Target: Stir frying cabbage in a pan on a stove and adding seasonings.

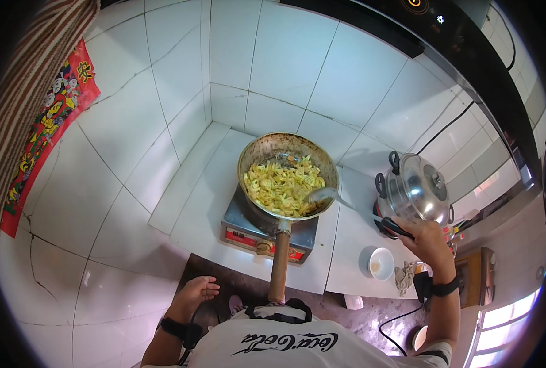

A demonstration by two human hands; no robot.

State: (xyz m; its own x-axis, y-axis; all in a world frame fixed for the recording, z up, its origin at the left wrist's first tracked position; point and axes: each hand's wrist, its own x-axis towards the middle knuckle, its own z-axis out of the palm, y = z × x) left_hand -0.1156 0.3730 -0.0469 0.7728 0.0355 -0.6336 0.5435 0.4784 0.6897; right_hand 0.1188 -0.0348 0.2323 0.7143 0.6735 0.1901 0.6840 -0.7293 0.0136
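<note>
My right hand point(425, 241) is closed around the black handle of a metal ladle or spatula point(323, 195), whose head rests over sliced yellow-green vegetables point(282, 184) in a wok. The wok point(333, 175) has a worn rim and a wooden handle point(280, 269) that points toward my body. Beneath it sits a portable stove point(236, 230) with a red front panel and a knob. Away from the wok, at the lower left, my left hand point(204, 289) hangs empty with its fingers partly extended, near the counter's front edge.
A lidded steel steamer pot point(413, 184) stands on the right of the tiled counter point(199, 202). In front of it are a white bowl point(381, 264) and a crumpled cloth point(404, 278). Tiled walls enclose the back and left; a black range hood point(475, 60) overhangs the upper right.
</note>
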